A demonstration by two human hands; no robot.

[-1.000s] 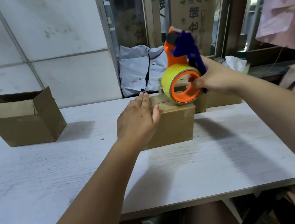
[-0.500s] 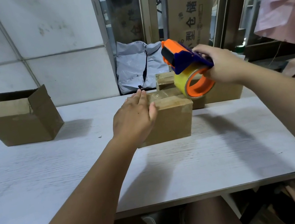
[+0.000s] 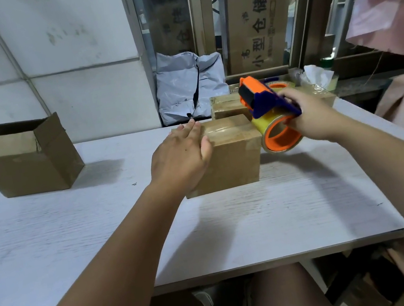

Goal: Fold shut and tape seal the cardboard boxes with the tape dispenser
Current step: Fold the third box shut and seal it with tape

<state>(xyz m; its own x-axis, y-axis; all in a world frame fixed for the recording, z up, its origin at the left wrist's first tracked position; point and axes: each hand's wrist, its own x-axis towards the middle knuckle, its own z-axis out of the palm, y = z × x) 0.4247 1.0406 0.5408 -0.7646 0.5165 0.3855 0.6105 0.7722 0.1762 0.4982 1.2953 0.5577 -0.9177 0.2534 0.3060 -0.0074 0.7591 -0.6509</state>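
Taping step: left grip (image 3: 180, 159) flat on box (image 3: 234, 158), right grip (image 3: 315, 115) clutching tape dispenser (image 3: 267, 104); next, likely, tape pressed along the seam.

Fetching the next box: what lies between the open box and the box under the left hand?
Head view: only bare table between open box and closed box, save one tiny speck.

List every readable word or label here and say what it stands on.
"小型仓储": big black characters on the cardboard sheet at the back.
Smaller characters along that sheet's top and left: too blurred to read.
Dim characters behind the glass pane: unreadable.
Middle box, tape dispenser: no text visible.
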